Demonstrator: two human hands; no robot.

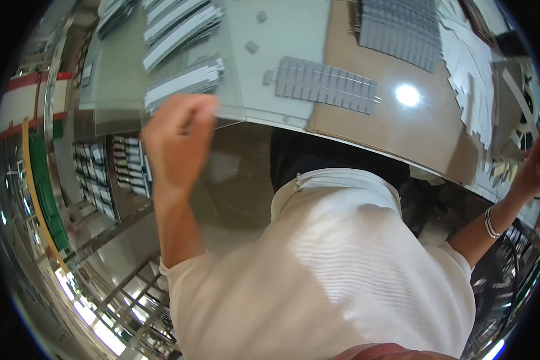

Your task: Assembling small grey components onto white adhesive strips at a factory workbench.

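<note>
My left hand (183,132) is raised at the table's near left edge, its fingers curled closed. Whatever may be inside the curl is hidden. Just beyond it lies a small stack of grey and white strips (183,83), on a clear sheet (121,90). Far to the right, my right hand (529,171) is partly cut off by the dark rim of the picture. A long white strip (518,96) runs down to its fingers, which seem closed on the strip's lower end. Between the hands, a flat row of joined grey pieces (326,84) rests across brown board, with thin pins at its right end.
More stacked strips (177,30) lie at the far left. A larger block of grey pieces (399,30) sits at the back right, beside piled white strips (468,72). Small grey pieces (251,47) dot the table. Left and below stand racks of dark and white parts (95,177).
</note>
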